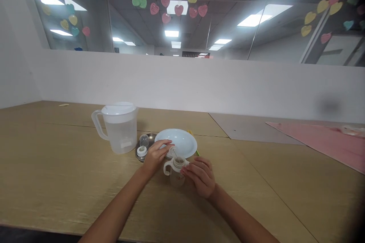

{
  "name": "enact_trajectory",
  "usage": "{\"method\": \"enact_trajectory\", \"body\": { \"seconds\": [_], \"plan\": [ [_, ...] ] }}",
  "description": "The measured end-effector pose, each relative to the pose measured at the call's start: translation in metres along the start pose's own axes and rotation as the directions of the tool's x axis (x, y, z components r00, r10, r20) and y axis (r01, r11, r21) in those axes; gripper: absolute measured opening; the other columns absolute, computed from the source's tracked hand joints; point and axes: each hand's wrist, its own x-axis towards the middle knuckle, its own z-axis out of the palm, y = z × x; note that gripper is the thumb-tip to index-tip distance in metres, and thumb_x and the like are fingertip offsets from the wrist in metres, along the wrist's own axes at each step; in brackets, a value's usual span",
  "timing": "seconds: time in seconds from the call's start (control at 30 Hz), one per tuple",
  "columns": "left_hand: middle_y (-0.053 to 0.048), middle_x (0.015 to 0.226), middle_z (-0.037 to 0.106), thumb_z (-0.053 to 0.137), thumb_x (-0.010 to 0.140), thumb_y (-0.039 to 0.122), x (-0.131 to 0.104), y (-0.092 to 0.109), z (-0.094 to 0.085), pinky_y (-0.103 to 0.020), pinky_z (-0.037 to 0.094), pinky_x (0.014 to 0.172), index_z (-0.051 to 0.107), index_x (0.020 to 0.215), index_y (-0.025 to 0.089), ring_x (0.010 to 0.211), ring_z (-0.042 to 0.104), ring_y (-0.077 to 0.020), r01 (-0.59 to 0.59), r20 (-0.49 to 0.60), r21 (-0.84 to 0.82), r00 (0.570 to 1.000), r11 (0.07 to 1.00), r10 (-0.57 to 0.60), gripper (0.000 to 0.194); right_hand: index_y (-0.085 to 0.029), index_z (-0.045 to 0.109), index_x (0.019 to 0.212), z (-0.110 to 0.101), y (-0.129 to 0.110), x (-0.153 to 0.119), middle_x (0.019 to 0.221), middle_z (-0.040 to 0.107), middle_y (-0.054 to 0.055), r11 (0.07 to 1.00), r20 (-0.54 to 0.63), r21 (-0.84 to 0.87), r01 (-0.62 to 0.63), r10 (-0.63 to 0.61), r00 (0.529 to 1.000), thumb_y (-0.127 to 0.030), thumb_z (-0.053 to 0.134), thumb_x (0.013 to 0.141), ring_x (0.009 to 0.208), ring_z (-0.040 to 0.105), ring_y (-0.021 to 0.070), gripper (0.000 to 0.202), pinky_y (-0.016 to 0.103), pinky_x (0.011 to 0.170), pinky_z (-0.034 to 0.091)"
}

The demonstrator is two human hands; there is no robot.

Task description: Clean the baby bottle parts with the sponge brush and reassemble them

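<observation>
A small clear bottle (177,178) with white handles stands on the table, its mouth uncovered. My right hand (202,176) is closed around the handle on its right side. Above the bottle's mouth, my left hand (157,155) pinches a small translucent piece (172,152), from which a thin stem or tube reaches down into the opening. Just behind is a white bowl (182,141). To the left, a metal tray (151,137) holds a clear dome cap (144,141) and a white ring with a nipple (142,151).
A translucent lidded pitcher (122,131) stands left of the tray. Something yellow-green (197,153) shows at the bowl's right edge. A grey mat (251,129) and a pink mat (327,140) lie at the right, before the white wall (182,83).
</observation>
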Motion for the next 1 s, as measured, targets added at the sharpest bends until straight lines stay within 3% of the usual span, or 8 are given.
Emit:
{"method": "enact_trajectory", "body": {
  "seconds": [0.4, 1.0],
  "plan": [
    [-0.006, 0.104, 0.066, 0.043, 0.092, 0.028, -0.001, -0.013, 0.000, -0.033, 0.041, 0.078, 0.069, 0.098, 0.024, 0.082, 0.056, -0.0151, 0.081, 0.097, 0.115, 0.991, 0.990, -0.092, 0.027, -0.020, 0.064, 0.089, -0.002, 0.001, -0.006, 0.077, 0.068, 0.000, 1.000, 0.024, 0.002, 0.028, -0.028, 0.999, -0.009, 0.063, 0.078, 0.074, 0.062, 0.0110, 0.015, 0.031, 0.082, 0.053],
    [-0.004, 0.100, 0.068, 0.047, 0.091, 0.025, -0.003, -0.017, 0.002, -0.035, 0.036, 0.079, 0.069, 0.098, 0.024, 0.088, 0.056, -0.0180, 0.094, 0.125, 0.181, 0.985, 0.979, -0.118, 0.023, -0.017, 0.059, 0.082, -0.003, 0.003, -0.005, 0.074, 0.061, 0.000, 0.999, -0.046, 0.043, -0.006, 0.008, 0.999, -0.011, 0.055, 0.085, 0.066, 0.061, 0.0094, 0.008, 0.029, 0.076, 0.055]
  ]
}}
